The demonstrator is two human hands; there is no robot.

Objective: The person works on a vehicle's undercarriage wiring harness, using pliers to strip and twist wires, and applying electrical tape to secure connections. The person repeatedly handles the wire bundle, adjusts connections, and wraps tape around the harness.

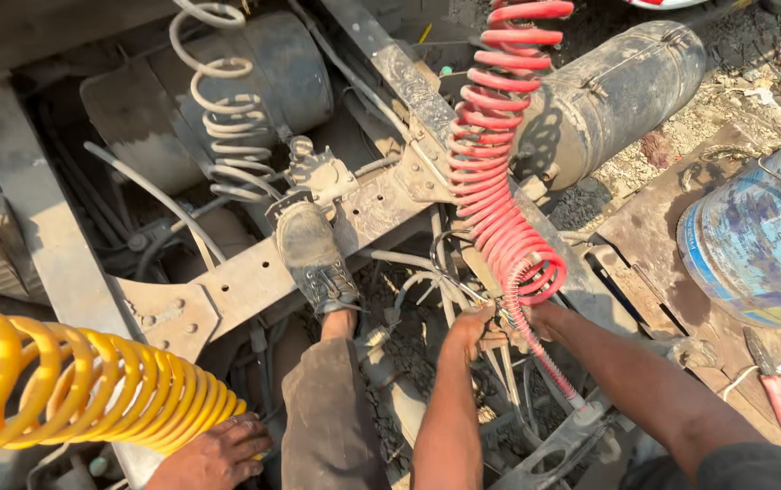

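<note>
Right of hands (499,327), blue drum (758,240)

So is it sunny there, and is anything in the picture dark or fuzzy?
In the head view, strong sun lights the red coiled hose and yellow coiled hose, and the red one throws a hard shadow on the grey tank. The gaps under the frame beam are deep in shade. Both hands, left hand and right hand, look sharp; the edges bend slightly.

The red coiled hose (497,163) hangs stretched from the top edge down over the grimy metal frame. Its lowest loops curl just above a straight red tail running toward a white fitting (584,410).
</note>
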